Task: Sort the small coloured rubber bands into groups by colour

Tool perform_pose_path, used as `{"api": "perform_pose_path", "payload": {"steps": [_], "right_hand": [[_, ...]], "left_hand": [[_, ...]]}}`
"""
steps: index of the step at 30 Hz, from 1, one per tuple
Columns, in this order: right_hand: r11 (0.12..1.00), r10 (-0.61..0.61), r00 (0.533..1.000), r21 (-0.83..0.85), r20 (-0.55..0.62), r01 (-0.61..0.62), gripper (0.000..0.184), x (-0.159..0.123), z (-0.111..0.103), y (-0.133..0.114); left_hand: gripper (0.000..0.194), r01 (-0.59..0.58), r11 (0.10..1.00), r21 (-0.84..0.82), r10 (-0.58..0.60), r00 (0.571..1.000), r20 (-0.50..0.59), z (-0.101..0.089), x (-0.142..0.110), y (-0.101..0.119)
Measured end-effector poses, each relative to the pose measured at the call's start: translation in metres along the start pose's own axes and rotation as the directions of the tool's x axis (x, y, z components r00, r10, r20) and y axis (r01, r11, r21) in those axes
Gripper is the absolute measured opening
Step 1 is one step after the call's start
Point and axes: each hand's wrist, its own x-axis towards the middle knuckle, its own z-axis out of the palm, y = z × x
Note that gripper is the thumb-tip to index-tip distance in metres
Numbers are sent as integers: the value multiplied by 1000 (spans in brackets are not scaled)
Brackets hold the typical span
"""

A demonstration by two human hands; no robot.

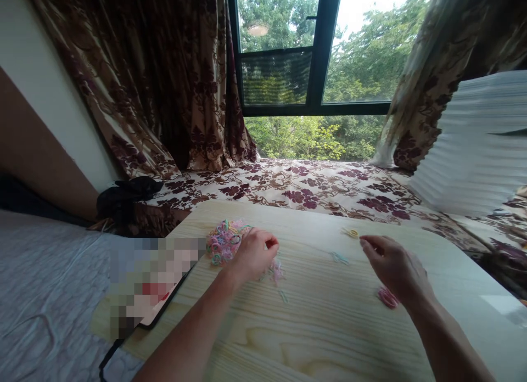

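A heap of small multicoloured elastic hair ties (pixel 222 243) lies on the left part of a light wooden table. My left hand (pixel 256 254) is over the heap's right edge, fingers curled into a pinch; whatever is between them is hidden. Beneath and beside it are loose pink hair ties (pixel 277 270) and a pale green one (pixel 283 296). My right hand (pixel 393 267) is pinched closed, its fingertips right beside a few yellow hair ties (pixel 352 233); I cannot make out anything in it. Light blue hair ties (pixel 339 257) lie left of it, and a pink bunch (pixel 387 297) below its wrist side.
The wooden table (pixel 313 338) has rounded corners. A flat dark-edged device (pixel 164 299), partly pixelated, sits at its left edge with a black cable. Behind are a floral-covered ledge (pixel 296 190), curtains and a window. White ribbed sheeting (pixel 473 151) stands at the right.
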Motion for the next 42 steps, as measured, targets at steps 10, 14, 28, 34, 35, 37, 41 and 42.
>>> {"api": "perform_pose_path", "payload": {"steps": [10, 14, 28, 34, 35, 37, 41, 42], "right_hand": [[915, -390, 886, 214, 251, 342, 34, -38, 34, -73], [914, -402, 861, 195, 311, 356, 34, -40, 34, -76], [926, -373, 856, 197, 358, 321, 34, -42, 35, -79], [929, -367, 854, 197, 369, 314, 34, -43, 36, -78], [929, -366, 853, 199, 371, 313, 34, -42, 36, -78], [928, -368, 853, 204, 371, 312, 34, -42, 36, -78], [927, -369, 853, 211, 369, 310, 34, -42, 35, -78], [928, -367, 854, 211, 369, 308, 34, -42, 35, -78]], "left_hand": [[21, -26, 986, 167, 15, 998, 65, -1, -5, 0], [19, -29, 971, 237, 17, 999, 50, 0, -5, 0], [17, -76, 975, 210, 44, 987, 152, 2, -8, 7], [13, -94, 970, 223, 60, 986, 156, 1, -9, 6], [13, -105, 970, 220, 72, 986, 153, 1, -10, 6], [13, -120, 971, 208, 93, 986, 136, -1, -10, 6], [15, -113, 984, 140, 102, 991, 82, -4, -8, 8], [16, -102, 989, 110, 95, 993, 70, -4, -7, 9]]}}
